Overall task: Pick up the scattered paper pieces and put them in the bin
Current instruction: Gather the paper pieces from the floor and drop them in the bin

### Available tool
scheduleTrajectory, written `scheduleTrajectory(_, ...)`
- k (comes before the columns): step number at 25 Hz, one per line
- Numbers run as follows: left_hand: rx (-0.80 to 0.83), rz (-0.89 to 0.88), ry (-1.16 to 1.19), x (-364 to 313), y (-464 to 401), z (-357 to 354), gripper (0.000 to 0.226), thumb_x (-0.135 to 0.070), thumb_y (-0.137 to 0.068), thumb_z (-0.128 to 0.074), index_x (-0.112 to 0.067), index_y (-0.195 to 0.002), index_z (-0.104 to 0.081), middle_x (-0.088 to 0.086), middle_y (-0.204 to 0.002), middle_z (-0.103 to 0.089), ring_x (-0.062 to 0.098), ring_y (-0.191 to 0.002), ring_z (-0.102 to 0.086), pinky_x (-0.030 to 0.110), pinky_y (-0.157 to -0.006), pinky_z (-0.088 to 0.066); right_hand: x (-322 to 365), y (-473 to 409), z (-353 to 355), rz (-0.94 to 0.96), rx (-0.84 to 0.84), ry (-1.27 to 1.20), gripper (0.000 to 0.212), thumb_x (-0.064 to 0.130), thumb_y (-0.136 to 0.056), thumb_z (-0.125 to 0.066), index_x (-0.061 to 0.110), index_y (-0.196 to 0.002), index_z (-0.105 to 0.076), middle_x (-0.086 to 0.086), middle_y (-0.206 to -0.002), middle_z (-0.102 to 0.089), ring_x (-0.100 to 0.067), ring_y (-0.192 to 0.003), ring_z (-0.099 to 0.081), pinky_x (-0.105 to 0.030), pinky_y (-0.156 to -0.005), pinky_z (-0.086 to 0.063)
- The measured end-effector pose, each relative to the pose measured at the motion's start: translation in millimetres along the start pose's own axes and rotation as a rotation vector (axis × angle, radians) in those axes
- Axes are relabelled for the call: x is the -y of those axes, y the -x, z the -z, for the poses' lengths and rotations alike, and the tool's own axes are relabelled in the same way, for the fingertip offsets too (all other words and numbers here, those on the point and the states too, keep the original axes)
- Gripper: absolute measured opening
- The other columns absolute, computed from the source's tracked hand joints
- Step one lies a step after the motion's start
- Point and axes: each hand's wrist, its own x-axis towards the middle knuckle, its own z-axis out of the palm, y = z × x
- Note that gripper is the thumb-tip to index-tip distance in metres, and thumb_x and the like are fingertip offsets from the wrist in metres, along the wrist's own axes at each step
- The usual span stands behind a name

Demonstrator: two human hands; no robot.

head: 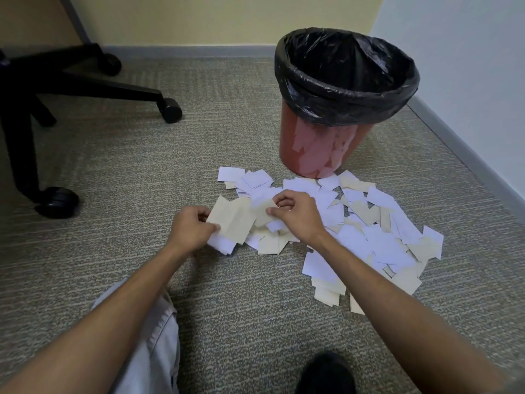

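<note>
Setting: office interior, corner of a room. Evidence: low-pile commercial carpet (233, 132) in grey-beige fleck, covering the whole floor; black swivel-chair base (56, 89) with castors, at 10 o'clock; grey vinyl skirting (184, 49) running along the foot of the walls at 12 and at 3 o'clock; cream-painted wall (199, 18) at 12 o'clock meeting a paler wall (468, 52) at 2 o'clock; small red wastepaper bin (318, 149) with a black liner (341, 81), standing at 1 o'clock; cut paper pieces (369, 231), white and buff, lying on the carpet just in front of it.
</note>
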Motion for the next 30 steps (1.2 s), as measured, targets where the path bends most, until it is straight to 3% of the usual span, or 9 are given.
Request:
scheduleTrajectory(2,-0.023,-0.035,0.196,-31.5,-0.3,8.7,0.015,-0.003,-0.078,-0.074,-0.013,-0.089,-0.07,0.001,-0.086,-0.07,0.017,-0.081,-0.065,0.025,-0.066,-0.049,24.8,-3.1,24.6,0.049,-0.071,-0.109,0.014,0.01,-0.077,-0.08,0.008,-0.084,-0.068,-0.006,-0.078,-0.069,-0.006,-0.068,-0.062,-0.019,-0.07,-0.052)
scheduleTrajectory(7,-0.063,-0.276,0.443,-140.9,-15.4,23.2,0.019,-0.006,-0.079,-0.074,-0.016,-0.095,-0.07,-0.003,-0.092,-0.073,0.012,-0.086,-0.07,0.029,-0.08,-0.057,103.5,-14.6,103.4,0.246,-0.327,-0.177,0.011,0.01,-0.077,-0.08,0.015,-0.081,-0.071,0.005,-0.075,-0.072,-0.002,-0.066,-0.067,-0.018,-0.061,-0.053)
scheduleTrajectory(11,-0.17,-0.439,0.453,-235.2,-43.1,20.0,0.02,-0.011,-0.08,-0.075,-0.013,-0.1,-0.07,-0.002,-0.093,-0.071,0.011,-0.085,-0.068,0.027,-0.078,-0.057,141.8,-47.7,162.4,0.385,-0.631,0.007,0.007,0.019,-0.079,-0.078,0.019,-0.084,-0.072,0.009,-0.079,-0.071,0.009,-0.065,-0.063,-0.011,-0.067,-0.052)
scheduleTrajectory(14,-0.313,-0.531,0.318,-284.5,-67.5,2.9,0.018,-0.013,-0.08,-0.074,-0.011,-0.098,-0.072,-0.001,-0.092,-0.072,0.011,-0.082,-0.067,0.027,-0.078,-0.058,148.1,-84.5,186.2,0.339,-0.775,0.122,0.006,0.028,-0.077,-0.075,0.027,-0.081,-0.072,0.014,-0.075,-0.069,0.002,-0.072,-0.066,-0.023,-0.074,-0.056)
scheduleTrajectory(18,-0.312,-0.463,0.212,-318.1,-99.8,-15.9,0.021,-0.024,-0.082,-0.074,-0.007,-0.095,-0.071,0.006,-0.095,-0.072,0.019,-0.083,-0.067,0.033,-0.08,-0.056,140.2,-120.6,194.4,0.222,-0.714,0.156,0.014,0.034,-0.074,-0.077,0.028,-0.084,-0.07,0.014,-0.078,-0.069,-0.007,-0.082,-0.068,-0.034,-0.084,-0.056)
scheduleTrajectory(22,-0.185,-0.491,0.142,-309.8,-105.3,-30.2,0.045,-0.047,-0.095,-0.048,-0.007,-0.109,-0.061,0.003,-0.094,-0.064,0.02,-0.087,-0.06,0.036,-0.082,-0.051,130.1,-114.3,184.5,0.298,-0.75,0.204,0.036,0.052,-0.078,-0.068,0.024,-0.101,-0.066,0.015,-0.088,-0.067,-0.005,-0.088,-0.064,-0.032,-0.088,-0.053)
scheduleTrajectory(24,-0.23,-0.582,0.177,-286.0,-97.8,-28.4,0.043,-0.045,-0.093,-0.047,-0.011,-0.117,-0.058,0.0,-0.096,-0.062,0.018,-0.094,-0.059,0.04,-0.086,-0.051,121.6,-93.6,172.3,0.403,-0.732,0.209,0.027,0.046,-0.085,-0.063,0.023,-0.099,-0.067,0.015,-0.088,-0.067,-0.002,-0.085,-0.063,-0.027,-0.083,-0.053)
scheduleTrajectory(26,-0.275,-0.623,0.22,-250.7,-87.2,-28.4,0.033,-0.039,-0.09,-0.053,-0.015,-0.11,-0.061,-0.003,-0.086,-0.062,0.016,-0.083,-0.06,0.041,-0.078,-0.053,103.0,-70.2,154.5,0.471,-0.644,0.204,0.017,0.035,-0.087,-0.063,0.022,-0.095,-0.069,0.013,-0.085,-0.068,-0.002,-0.079,-0.063,-0.025,-0.075,-0.053)
scheduleTrajectory(30,-0.112,-0.579,0.083,-149.5,-49.2,-48.8,0.007,-0.022,-0.087,-0.058,-0.019,-0.087,-0.064,-0.004,-0.074,-0.063,0.014,-0.07,-0.059,0.041,-0.064,-0.052,37.6,-37.9,105.3,0.435,-0.39,0.354,0.008,0.025,-0.085,-0.064,0.021,-0.089,-0.07,0.009,-0.08,-0.069,-0.006,-0.073,-0.062,-0.03,-0.069,-0.052)
